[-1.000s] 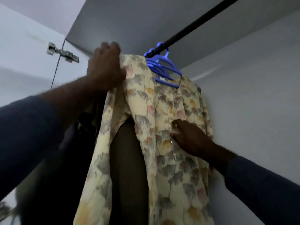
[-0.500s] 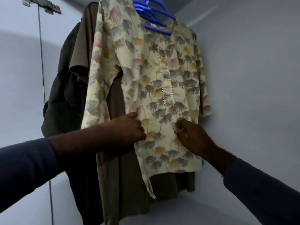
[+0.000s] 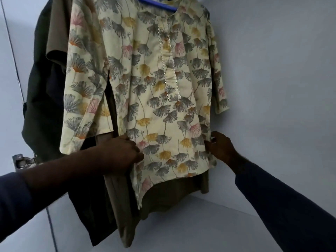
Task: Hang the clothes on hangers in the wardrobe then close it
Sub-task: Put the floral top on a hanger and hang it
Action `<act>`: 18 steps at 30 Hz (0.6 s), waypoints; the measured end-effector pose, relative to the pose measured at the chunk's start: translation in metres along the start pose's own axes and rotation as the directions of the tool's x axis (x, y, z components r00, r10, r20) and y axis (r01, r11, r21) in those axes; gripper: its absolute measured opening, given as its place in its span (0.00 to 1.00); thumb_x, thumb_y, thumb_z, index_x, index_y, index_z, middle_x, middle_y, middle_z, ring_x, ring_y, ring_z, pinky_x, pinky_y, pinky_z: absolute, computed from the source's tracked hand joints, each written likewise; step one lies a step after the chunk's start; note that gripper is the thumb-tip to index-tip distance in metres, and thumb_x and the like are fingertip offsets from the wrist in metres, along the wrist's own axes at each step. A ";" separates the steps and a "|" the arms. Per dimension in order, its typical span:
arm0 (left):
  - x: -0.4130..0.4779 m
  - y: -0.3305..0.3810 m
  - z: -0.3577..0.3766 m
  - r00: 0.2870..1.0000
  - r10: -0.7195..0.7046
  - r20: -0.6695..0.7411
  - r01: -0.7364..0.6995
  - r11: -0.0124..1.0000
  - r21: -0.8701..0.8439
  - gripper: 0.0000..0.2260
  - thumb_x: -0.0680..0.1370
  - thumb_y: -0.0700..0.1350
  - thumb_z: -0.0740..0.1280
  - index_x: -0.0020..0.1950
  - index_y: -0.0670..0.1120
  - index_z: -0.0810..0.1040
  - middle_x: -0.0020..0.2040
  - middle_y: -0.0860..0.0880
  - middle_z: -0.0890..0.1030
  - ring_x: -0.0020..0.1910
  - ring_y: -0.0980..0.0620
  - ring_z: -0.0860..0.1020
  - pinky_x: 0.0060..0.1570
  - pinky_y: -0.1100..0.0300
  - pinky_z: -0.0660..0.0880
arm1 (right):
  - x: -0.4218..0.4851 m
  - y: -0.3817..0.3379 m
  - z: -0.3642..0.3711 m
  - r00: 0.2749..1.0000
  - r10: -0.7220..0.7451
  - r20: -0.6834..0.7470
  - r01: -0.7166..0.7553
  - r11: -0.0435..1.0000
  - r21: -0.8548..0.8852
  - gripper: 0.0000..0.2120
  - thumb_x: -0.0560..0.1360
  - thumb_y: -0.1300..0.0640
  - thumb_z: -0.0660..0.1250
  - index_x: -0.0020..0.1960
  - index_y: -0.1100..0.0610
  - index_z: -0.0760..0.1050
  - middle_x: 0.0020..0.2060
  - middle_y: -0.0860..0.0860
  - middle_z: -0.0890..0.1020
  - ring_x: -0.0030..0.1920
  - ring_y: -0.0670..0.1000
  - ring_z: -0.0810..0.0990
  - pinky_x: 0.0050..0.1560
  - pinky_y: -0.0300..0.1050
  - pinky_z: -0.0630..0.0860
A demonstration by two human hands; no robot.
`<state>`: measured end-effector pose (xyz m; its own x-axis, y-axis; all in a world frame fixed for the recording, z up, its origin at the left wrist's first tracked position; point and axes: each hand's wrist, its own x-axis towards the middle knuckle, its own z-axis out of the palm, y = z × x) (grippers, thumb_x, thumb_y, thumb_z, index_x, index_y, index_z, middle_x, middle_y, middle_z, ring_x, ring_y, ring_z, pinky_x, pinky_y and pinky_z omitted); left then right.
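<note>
Cream floral top [image 3: 163, 88] looks light and limp, best held at its side seams, where left hand [image 3: 121, 153] and right hand [image 3: 221, 148] each pinch it

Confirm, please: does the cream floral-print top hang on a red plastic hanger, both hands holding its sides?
The head view shows a blue plastic hanger, not red; the cream floral-print top hangs on it, left hand and right hand holding its sides.

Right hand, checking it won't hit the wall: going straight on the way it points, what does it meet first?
The floral shirt: the right hand points up-left into its side edge, probably touching it.
</note>
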<state>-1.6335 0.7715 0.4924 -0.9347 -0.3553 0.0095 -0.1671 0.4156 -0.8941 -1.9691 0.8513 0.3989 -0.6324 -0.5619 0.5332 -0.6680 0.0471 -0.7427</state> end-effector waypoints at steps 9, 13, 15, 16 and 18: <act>-0.012 -0.017 0.016 0.998 -0.064 0.005 0.060 0.900 -0.432 0.15 0.75 0.46 0.64 0.61 0.49 0.76 0.56 0.48 0.80 0.55 0.49 0.78 0.53 0.56 0.75 | 0.022 0.036 -0.011 0.979 0.113 -0.171 -0.144 0.973 -0.179 0.12 0.77 0.57 0.66 0.58 0.62 0.74 0.55 0.61 0.80 0.54 0.63 0.79 0.55 0.54 0.78; -0.035 -0.011 -0.008 0.951 -0.068 -0.303 -0.104 0.850 -0.517 0.20 0.75 0.53 0.58 0.64 0.50 0.76 0.59 0.50 0.78 0.57 0.52 0.77 0.55 0.57 0.75 | 0.008 -0.022 -0.019 0.879 -0.127 -0.460 0.121 0.992 -0.042 0.17 0.75 0.64 0.66 0.63 0.60 0.71 0.57 0.58 0.77 0.54 0.59 0.77 0.54 0.49 0.73; -0.053 -0.011 -0.036 0.777 -0.115 -0.619 -0.295 0.802 -0.520 0.15 0.78 0.52 0.60 0.59 0.47 0.79 0.53 0.50 0.81 0.51 0.54 0.78 0.51 0.57 0.76 | 0.005 -0.064 -0.022 0.822 -0.268 -0.502 0.288 0.957 -0.037 0.14 0.75 0.65 0.65 0.60 0.60 0.73 0.52 0.53 0.78 0.51 0.54 0.76 0.51 0.45 0.70; -0.063 -0.017 -0.050 0.673 -0.182 -0.717 -0.348 0.777 -0.524 0.13 0.79 0.50 0.62 0.55 0.45 0.80 0.49 0.51 0.81 0.47 0.56 0.79 0.48 0.59 0.76 | 0.005 -0.091 -0.020 0.782 -0.352 -0.514 0.391 0.920 -0.035 0.13 0.75 0.66 0.66 0.58 0.59 0.74 0.50 0.51 0.78 0.49 0.53 0.77 0.50 0.45 0.70; -0.077 -0.033 -0.075 0.446 -0.403 -0.799 -0.359 0.737 -0.572 0.09 0.78 0.46 0.65 0.50 0.42 0.81 0.43 0.51 0.82 0.42 0.63 0.78 0.44 0.66 0.74 | -0.002 -0.142 -0.016 0.719 -0.497 -0.486 0.557 0.830 -0.026 0.09 0.75 0.65 0.67 0.53 0.58 0.77 0.44 0.47 0.79 0.43 0.52 0.79 0.46 0.44 0.73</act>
<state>-1.5793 0.8485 0.5546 -0.6005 0.3431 0.7223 0.0330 0.9131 -0.4063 -1.8791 0.8587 0.5099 -0.3128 -0.0263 0.9495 -0.9169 -0.2525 -0.3090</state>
